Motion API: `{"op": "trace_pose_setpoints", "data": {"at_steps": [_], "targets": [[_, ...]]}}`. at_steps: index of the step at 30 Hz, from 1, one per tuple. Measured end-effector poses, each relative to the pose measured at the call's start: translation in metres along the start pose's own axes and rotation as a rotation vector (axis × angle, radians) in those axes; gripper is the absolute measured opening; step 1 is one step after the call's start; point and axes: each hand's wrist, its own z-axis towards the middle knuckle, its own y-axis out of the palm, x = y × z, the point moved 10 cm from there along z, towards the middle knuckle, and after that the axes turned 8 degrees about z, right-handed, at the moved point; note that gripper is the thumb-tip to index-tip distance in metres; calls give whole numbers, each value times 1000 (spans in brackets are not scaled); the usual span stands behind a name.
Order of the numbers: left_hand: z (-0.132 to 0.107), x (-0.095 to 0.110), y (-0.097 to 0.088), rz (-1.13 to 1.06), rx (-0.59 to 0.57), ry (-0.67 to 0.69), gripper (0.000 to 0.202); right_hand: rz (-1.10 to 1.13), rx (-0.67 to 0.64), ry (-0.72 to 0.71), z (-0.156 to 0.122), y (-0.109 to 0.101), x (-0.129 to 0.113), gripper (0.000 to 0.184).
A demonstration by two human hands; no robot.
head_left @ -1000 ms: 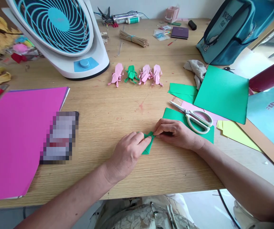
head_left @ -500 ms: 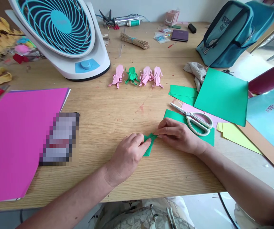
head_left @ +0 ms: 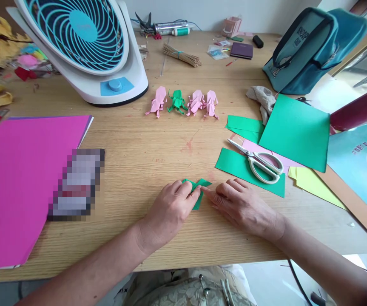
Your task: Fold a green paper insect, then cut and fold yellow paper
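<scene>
A small piece of folded green paper lies on the table between my hands, its pointed flaps spreading to both upper sides. My left hand is closed over its left part, the thumb pressing on the middle. From the right, my right hand rests low over the table with fingers drawn together. Its index fingertip presses on the paper beside my left thumb tip. My hands partly cover the paper. Just beyond my right hand, white-handled scissors lie across a green paper strip.
Pink and green origami figures stand in a row farther back. A fan stands at back left, near magenta sheets and a blurred-out phone. To the right are a green sheet, yellow paper and a teal bag.
My right hand has moved down and slightly nearer me, from pinching the paper's right tip to pressing near its middle. That tip now shows free. My left hand stays on the paper.
</scene>
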Motion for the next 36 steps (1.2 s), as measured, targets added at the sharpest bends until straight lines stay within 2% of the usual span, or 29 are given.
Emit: {"op": "trace_pose_setpoints", "data": {"at_steps": [9,16,21,27,36], "targets": [[0,2,2,22,-74,45,36,-15,-43,75,2,5,4,41],[-1,1,3,14,-104,30,37,-4,-80,105,4,7,8,42],[-1,0,5,-5,-92,8,37,54,11,86,-2,-1,11,46],[-5,0,2,-23,-48,26,39,55,-103,81,-1,9,11,46],[-23,-2,-15,-24,26,65,36,98,-81,120,-1,11,14,45]]}}
